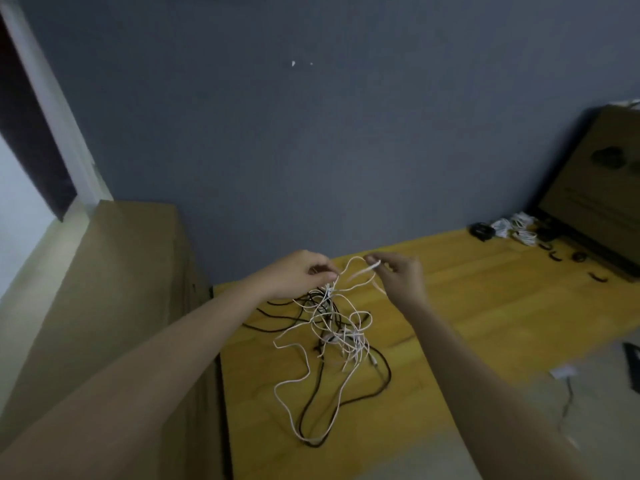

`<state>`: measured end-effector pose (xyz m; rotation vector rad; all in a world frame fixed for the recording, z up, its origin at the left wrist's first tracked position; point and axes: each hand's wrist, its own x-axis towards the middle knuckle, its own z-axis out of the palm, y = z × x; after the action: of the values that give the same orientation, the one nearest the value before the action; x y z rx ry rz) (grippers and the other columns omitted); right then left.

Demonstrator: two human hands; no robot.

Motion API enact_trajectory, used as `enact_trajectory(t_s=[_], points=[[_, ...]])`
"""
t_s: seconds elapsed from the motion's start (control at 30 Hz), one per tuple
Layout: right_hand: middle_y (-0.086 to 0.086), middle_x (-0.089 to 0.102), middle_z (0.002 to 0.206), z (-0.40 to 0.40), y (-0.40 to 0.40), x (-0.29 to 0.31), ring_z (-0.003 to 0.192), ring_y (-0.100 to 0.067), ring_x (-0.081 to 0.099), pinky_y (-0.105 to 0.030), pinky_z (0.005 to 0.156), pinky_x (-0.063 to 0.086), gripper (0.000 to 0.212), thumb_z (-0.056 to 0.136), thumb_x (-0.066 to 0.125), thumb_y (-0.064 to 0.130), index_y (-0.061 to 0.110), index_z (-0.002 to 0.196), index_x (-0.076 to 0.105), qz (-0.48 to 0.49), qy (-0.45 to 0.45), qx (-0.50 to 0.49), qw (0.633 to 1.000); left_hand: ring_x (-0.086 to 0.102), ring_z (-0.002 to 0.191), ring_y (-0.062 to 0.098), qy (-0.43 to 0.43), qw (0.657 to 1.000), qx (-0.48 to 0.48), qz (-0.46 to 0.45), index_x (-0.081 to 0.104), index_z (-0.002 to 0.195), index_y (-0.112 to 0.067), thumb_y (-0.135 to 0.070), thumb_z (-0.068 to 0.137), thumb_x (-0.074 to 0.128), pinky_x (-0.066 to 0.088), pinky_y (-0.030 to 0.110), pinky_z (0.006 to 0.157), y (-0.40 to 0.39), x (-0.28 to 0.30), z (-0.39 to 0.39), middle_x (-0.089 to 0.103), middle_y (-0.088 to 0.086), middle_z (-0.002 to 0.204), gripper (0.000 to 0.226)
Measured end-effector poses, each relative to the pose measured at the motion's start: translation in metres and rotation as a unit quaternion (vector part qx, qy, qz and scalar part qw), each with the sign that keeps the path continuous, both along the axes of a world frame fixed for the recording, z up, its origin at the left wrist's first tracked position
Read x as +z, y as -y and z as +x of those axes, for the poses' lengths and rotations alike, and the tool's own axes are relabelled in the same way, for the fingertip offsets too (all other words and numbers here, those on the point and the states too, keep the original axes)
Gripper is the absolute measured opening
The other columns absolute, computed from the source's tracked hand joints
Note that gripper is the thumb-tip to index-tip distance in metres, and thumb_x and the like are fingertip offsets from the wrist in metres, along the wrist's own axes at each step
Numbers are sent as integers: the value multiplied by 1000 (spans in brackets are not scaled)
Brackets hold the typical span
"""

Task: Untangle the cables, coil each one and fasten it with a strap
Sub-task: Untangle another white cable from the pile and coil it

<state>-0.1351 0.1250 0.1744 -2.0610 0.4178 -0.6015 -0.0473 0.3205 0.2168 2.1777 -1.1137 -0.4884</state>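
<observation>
Most of the work looks unfinished. A tangle [332, 327] of white and black cables lies on the yellow counter [485, 306], just below and between the 2 hands, with loose loops trailing toward the person.

The left hand [298, 271] is curled, its fingertips pinching white strands at the top of the tangle and lifting them off the counter. The right hand [398, 271], just across from it, pinches the end of a white cable [360, 271] between thumb and fingers; that cable arcs over between both hands and drops back into the knot. I judge the step in hand to be drawing this 1 cable free, so untangling is underway and this cable is not yet coiled.

Far beyond the right hand, by the wall, sits a cluster of small white bundles [512, 226] and a dark bundle [482, 231]. They look like cables already coiled, though blur hides whether straps are on them. Near them lie a few dark curved pieces [557, 256], possibly spare straps; I cannot tell.

Left to do, by my reading: separate every strand in the tangle, black and white alike, then coil and strap each. How many cables it holds cannot be counted.
</observation>
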Motion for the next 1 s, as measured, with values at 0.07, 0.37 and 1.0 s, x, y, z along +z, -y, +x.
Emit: enact_trajectory(t_s=[0.07,0.37,1.0], points=[[12,72,90,-11,-19,-17,88,-2,64,-11,73,48,26,91,61,9,31,88,74,140,0,19,990,58,109,8,-1,1000,11,-18,63,121,-22,-27,97,54,46,18,90,-9,-16,8,63,-7,117,25],[-3,68,86,-23,-85,-72,78,-22,68,-29,64,56,23,95,46,11,3,104,65,580,18,-21,814,16,145,7,88,995,-46,-24,29,150,-26,-25,99,51,15,25,116,-25,-106,26,20,-10,158,56],[6,58,61,-55,-76,-88,47,-1,46,-22,52,37,18,92,59,38,25,80,64,45,-130,-198,971,28,43,3,-335,928,-34,-157,63,78,-18,-26,102,44,27,14,43,-14,-90,15,36,-14,51,32]])
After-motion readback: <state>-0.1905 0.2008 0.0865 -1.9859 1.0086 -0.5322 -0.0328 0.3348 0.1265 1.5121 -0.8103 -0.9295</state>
